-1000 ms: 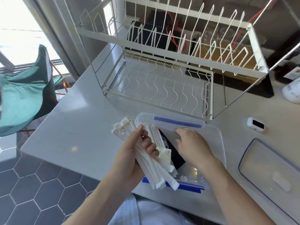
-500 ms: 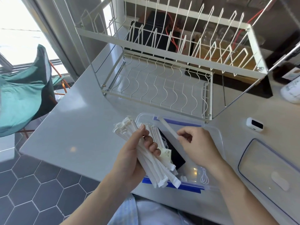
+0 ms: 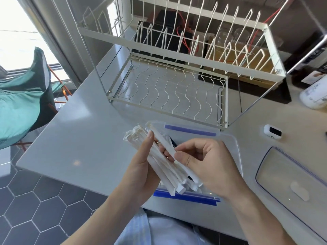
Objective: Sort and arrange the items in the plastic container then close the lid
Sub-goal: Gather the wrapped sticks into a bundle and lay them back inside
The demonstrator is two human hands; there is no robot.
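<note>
My left hand (image 3: pixel 141 174) grips a bundle of straws (image 3: pixel 159 165), white paper-wrapped sticks, fanned at the far end, slanting over the box (image 3: pixel 235 149). My right hand (image 3: pixel 203 163) pinches one straw (image 3: pixel 161 140) between thumb and fingers, laying it against the bundle. The box sits right under both hands: clear plastic, blue clips front and back, something dark inside, mostly hidden. Its lid (image 3: pixel 290 184) lies flat just right of my right hand.

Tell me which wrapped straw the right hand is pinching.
The right hand pinches the topmost straw, lying across the bundle that the left hand grips; the others sit beneath it.
</note>
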